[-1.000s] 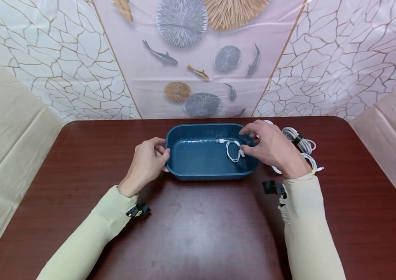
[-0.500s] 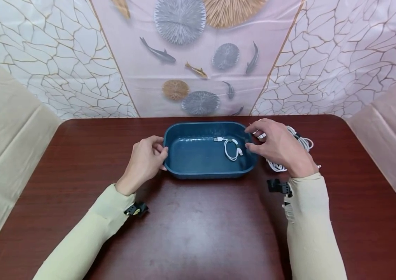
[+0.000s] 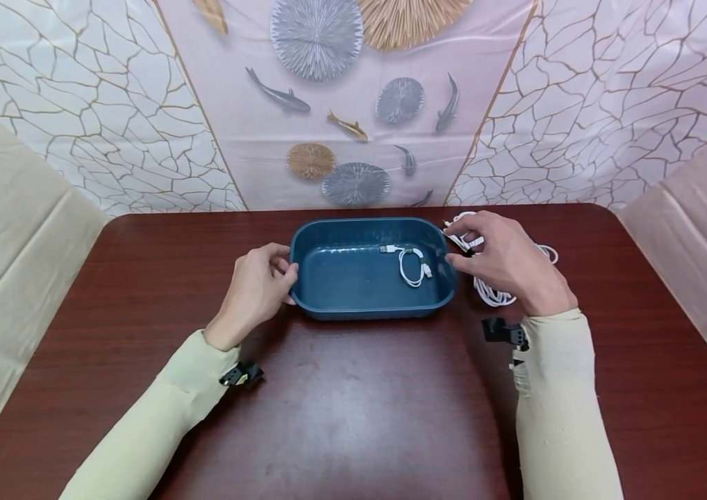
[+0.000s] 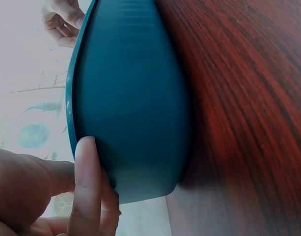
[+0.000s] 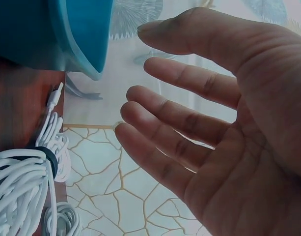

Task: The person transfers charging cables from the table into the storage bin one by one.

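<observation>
At bin, left hand pinched rim; right hand's fingers parted, empty: loading cables, seemingly; next grab wanted reach down.

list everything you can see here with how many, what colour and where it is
bin: 1, dark blue, on the table towards its far edge
looped cable: 1, white, inside the bin towards its right end
cable bundles: at least 3, white to greyish, on the table right of the bin, partly hidden by a hand
table: 1, reddish brown, under everything
backdrop: 1, white and pale pink with grey and gold patterns, behind the table
side cloths: 2, beige, left and right of the table
wrist devices: 2, black, one at each cuff
sleeves: 2, pale cream, on both arms
left hand: 1, gripping the bin's left end
right hand: 1, holding nothing, above the cable bundles
</observation>
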### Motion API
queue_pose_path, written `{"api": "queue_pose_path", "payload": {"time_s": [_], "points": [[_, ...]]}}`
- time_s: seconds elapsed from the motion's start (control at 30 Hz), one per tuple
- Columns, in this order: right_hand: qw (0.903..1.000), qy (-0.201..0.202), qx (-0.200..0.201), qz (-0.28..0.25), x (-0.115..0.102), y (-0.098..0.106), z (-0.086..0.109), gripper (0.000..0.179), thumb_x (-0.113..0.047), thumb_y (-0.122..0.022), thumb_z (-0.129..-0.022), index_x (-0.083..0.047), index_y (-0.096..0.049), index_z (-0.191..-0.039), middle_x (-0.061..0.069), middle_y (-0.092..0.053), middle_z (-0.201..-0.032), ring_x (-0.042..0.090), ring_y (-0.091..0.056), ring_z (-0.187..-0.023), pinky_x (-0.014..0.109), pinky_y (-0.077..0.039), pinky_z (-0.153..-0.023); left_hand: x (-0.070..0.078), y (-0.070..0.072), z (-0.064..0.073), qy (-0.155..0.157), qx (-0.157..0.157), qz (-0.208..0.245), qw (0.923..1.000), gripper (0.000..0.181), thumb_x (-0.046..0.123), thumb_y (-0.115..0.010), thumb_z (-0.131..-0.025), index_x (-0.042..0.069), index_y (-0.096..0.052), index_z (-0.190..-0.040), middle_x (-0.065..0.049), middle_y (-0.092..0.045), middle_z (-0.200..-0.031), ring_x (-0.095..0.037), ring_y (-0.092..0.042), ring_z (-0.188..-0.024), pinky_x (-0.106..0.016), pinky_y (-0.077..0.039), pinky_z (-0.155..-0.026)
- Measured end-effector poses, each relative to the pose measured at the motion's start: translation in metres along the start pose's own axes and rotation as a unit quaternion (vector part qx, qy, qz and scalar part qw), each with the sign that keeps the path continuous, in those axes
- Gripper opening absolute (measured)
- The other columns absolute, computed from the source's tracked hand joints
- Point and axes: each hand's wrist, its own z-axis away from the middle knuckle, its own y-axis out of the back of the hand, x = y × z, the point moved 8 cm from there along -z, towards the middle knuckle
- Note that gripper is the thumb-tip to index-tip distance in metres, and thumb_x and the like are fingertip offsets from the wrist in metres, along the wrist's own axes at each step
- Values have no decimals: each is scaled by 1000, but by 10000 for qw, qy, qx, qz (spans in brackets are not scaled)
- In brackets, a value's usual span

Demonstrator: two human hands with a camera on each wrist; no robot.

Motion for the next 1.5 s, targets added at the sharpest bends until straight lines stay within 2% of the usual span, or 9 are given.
{"api": "queue_pose_path", "payload": {"time_s": [0.17, 0.4, 0.6, 0.83, 1.03, 1.17, 1.3, 1.4, 1.5], "points": [[10000, -67, 5, -35, 4, 3, 2, 36, -21, -75, -90, -10, -70, -124, 16, -68, -123, 34, -64, -111, 51, -54, -93, 1, 0, 0, -23, 2, -8, 10000, 34, 10, -64, -98, -5, -62, -128, -16, -68, -91, -12, -69, -56, -27, -62, -51], [9996, -287, 4, 66, 13, 6, 6, 39, -23, -75, -89, -11, -69, -125, 16, -67, -113, 30, -56, -99, 41, -47, -80, 1, 1, 0, -1, 16, -67, 10000, 35, 10, -64, -98, -6, -61, -129, -16, -68, -92, -12, -69, -56, -27, -61, -51], [9987, -475, -113, -121, 22, 7, 8, 39, -21, -74, -90, -10, -67, -127, 18, -67, -114, 32, -60, -106, 45, -51, -89, -1, 0, 0, 5, 43, -61, 10000, 34, 11, -64, -98, -6, -62, -128, -16, -68, -92, -12, -69, -56, -27, -61, -50], [9972, -665, -271, -218, 35, 12, 14, 39, -26, -71, -94, -11, -65, -130, 18, -67, -119, 32, -63, -109, 43, -53, -87, -1, 0, -1, -13, 38, -19, 10000, 34, 10, -64, -98, -6, -62, -128, -16, -67, -92, -12, -69, -57, -27, -61, -50], [9964, -767, -342, -140, 42, 13, 18, 37, -29, -71, -95, -12, -65, -128, 18, -67, -123, 33, -62, -112, 47, -52, -93, -1, 0, -1, -6, 31, -19, 10000, 34, 11, -64, -98, -6, -62, -128, -16, -67, -93, -12, -69, -57, -27, -61, -51], [9962, -791, -336, -123, 46, 14, 19, 35, -30, -72, -94, -15, -66, -125, 16, -69, -121, 30, -63, -108, 42, -52, -87, -1, 0, 0, -20, 41, -32, 10000, 33, 11, -64, -98, -5, -62, -127, -16, -67, -92, -12, -69, -57, -26, -61, -51], [9944, -930, -436, -250, 51, 14, 20, 34, -29, -71, -95, -16, -65, -126, 17, -67, -125, 30, -60, -109, 38, -56, -73, -1, 0, -1, -47, 46, -44, 10000, 33, 11, -64, -98, -5, -63, -127, -16, -67, -92, -12, -69, -57, -26, -61, -50], [9940, -965, -451, -236, 53, 15, 20, 35, -29, -70, -95, -15, -65, -127, 17, -65, -127, 31, -59, -111, 40, -56, -74, -1, 0, -1, -50, 50, -64, 10000, 33, 11, -64, -98, -6, -62, -127, -15, -67, -92, -12, -69, -57, -26, -61, -51], [9955, -870, -351, -135, 54, 16, 21, 35, -26, -70, -95, -14, -66, -127, 18, -67, -124, 32, -61, -111, 43, -52, -86, -1, 0, -1, -44, 47, -73, 10000, 34, 11, -64, -98, -6, -62, -127, -16, -67, -92, -12, -69, -58, -26, -61, -51]]}}
